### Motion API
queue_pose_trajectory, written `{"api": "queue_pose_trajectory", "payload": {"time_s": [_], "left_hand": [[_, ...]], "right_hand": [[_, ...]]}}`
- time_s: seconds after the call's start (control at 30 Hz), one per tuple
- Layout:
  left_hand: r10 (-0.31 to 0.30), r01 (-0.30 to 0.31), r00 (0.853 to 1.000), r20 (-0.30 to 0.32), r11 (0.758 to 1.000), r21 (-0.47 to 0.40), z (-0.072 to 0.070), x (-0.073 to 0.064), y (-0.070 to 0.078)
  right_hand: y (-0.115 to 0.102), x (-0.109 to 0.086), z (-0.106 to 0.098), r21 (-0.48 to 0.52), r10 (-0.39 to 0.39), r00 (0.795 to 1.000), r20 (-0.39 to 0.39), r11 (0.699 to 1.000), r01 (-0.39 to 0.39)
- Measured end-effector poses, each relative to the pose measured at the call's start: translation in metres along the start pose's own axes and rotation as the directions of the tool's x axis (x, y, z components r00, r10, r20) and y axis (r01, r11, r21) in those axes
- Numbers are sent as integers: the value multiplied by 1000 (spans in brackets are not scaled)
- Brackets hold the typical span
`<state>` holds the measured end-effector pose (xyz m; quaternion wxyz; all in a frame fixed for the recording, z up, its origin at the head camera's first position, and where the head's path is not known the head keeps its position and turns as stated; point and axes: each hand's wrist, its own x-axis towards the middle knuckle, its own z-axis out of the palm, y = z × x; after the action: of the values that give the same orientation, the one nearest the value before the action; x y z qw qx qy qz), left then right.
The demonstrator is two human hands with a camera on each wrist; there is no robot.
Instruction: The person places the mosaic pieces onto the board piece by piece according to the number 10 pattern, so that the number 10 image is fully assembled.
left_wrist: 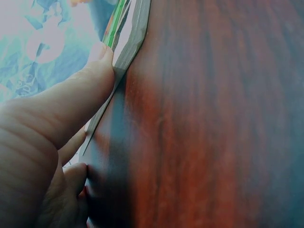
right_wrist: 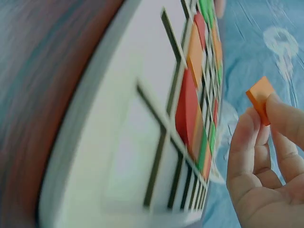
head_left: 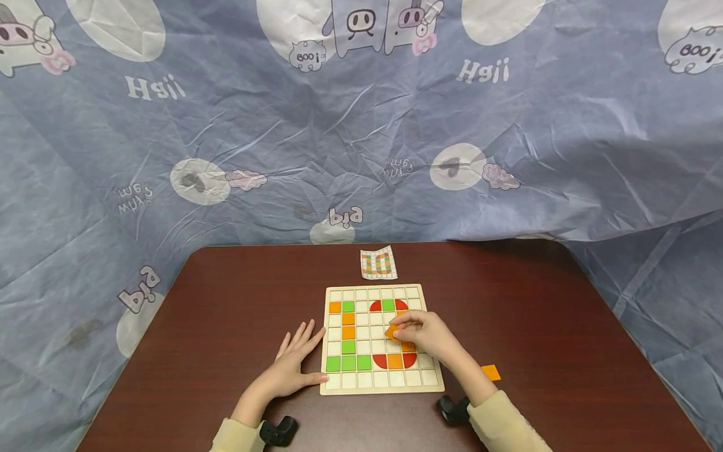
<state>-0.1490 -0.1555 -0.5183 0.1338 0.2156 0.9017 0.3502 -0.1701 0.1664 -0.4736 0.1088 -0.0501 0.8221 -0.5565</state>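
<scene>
A square wooden grid board [head_left: 381, 380] lies on the table, with green, orange and red flat pieces set in several of its cells. My right hand [head_left: 427, 336] is over the board's right half and pinches an orange square tile [right_wrist: 261, 98] between thumb and fingers; the tile is tilted and held off the board. My left hand [head_left: 290, 370] rests at the board's left edge, fingers spread and straight. In the left wrist view the left thumb [left_wrist: 90, 85] touches the board's side. Some cells on the right are hidden behind the right hand.
A small paper card [head_left: 378, 263] with a printed colour grid lies behind the board. One loose orange tile [head_left: 491, 373] is on the dark red-brown table [head_left: 237, 314], right of the right forearm. A patterned blue-grey cloth [head_left: 316, 138] hangs behind the table.
</scene>
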Motion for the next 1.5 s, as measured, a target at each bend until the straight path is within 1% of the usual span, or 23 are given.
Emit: {"api": "queue_pose_trajectory", "payload": {"time_s": [0.2, 0.37, 0.47, 0.63, 0.73, 0.93, 1.03, 1.13, 1.2, 1.3, 1.5], "left_hand": [[-13, 13, 1000, 13, 1000, 3, 2, 0, -1], [-8, 8, 1000, 7, 1000, 5, 1, 0, 0], [-4, 4, 1000, 5, 1000, 7, 0, 0, 1], [-13, 13, 1000, -2, 1000, 7, -1, 0, 1], [-12, 12, 1000, -7, 1000, 7, -1, 0, 1], [-15, 15, 1000, -5, 1000, 12, 0, 0, 0], [-22, 22, 1000, -3, 1000, 21, 0, 0, 0], [-22, 22, 1000, -7, 1000, 22, 0, 0, 0], [-26, 26, 1000, -5, 999, 21, 0, 0, 0], [-25, 25, 1000, -5, 1000, 14, 0, 0, 1], [-27, 27, 1000, -10, 1000, 11, 0, 0, 2]], "right_hand": [[-2, 4, 22, -83, -4, 1000, -2, 997, 4], [-4, 7, 31, -202, -41, 999, 1, 979, 40], [-5, 8, 34, -260, -55, 998, 10, 964, 56], [-7, 9, 37, -319, -79, 996, 34, 944, 86], [-8, 8, 38, -363, -106, 994, 37, 925, 112], [-7, 8, 42, -439, -161, 987, 6, 886, 147], [-6, 7, 44, -447, -160, 987, -3, 883, 142], [-6, 6, 44, -441, -151, 988, -13, 888, 130], [-7, 5, 42, -420, -143, 989, -27, 900, 118], [-8, 4, 37, -368, -119, 991, -53, 925, 91], [-8, 1, 20, -272, -42, 994, -100, 962, 13]]}}
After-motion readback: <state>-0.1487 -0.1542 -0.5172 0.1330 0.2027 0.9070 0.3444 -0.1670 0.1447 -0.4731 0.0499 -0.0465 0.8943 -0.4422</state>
